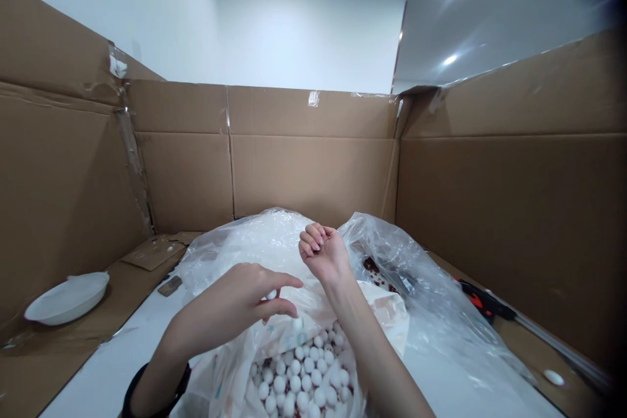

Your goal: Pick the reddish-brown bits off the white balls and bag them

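Observation:
My left hand (249, 294) is over the open plastic bag (225, 366), its thumb and forefinger apart. Behind them, a small white ball (271, 294) sits in the curled fingers. Just below the fingertips another white ball (297, 323) shows against the bag; whether it touches anything I cannot tell. My right hand (324, 251) is raised past the bag, palm up, fingers curled in; what they hold, if anything, is hidden. Inside the bag lie many smooth white balls (306, 382) with a few reddish-brown bits among them.
Cardboard walls (313, 170) enclose the work surface. Clear plastic sheeting (416, 261) bunches behind the bag, with dark red-brown pieces (371, 266) under it. A white dish (68, 298) stands at left. At right lie a black-and-red tool with a metal rod (490, 304) and a white oval piece (554, 377).

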Motion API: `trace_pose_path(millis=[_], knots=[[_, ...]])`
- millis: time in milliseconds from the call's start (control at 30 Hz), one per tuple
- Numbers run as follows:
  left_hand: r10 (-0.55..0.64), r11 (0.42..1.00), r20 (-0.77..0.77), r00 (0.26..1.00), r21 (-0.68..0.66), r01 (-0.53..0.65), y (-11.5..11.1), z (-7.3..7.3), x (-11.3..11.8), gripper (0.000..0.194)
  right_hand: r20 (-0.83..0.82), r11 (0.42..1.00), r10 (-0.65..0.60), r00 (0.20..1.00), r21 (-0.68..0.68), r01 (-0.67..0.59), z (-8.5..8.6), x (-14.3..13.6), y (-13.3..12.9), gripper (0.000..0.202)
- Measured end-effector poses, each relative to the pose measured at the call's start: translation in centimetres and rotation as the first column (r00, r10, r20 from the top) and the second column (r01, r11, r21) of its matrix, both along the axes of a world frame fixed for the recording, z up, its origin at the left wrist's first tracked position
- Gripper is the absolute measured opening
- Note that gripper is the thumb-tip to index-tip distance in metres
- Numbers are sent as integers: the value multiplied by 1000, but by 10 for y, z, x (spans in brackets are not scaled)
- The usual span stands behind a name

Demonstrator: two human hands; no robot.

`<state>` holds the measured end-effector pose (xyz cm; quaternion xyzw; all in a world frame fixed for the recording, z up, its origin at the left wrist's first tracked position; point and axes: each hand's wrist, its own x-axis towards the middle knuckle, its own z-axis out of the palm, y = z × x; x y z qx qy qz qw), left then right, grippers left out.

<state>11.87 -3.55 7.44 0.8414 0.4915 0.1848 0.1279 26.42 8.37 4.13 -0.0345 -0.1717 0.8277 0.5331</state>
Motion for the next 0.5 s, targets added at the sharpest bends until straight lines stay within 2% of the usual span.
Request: trace_pose_path(millis=[133, 300, 367, 500], knots=[[16, 999, 51, 999, -42, -14, 3, 1, 0, 22, 5, 1000, -16, 1000, 9, 16, 3, 0, -2, 34], [77, 993, 248, 966, 63, -95, 7, 3, -8, 41, -40, 996, -72, 997, 42, 73, 7, 0, -7, 24], [43, 993, 363, 931, 84, -79, 9, 1, -11, 44, -50, 993, -79, 996, 80, 82, 8, 0, -8, 22], [22, 997, 595, 804, 46, -62, 16, -4, -15, 45, -48, 980, -85, 995, 177, 92, 8, -2, -10, 26]])
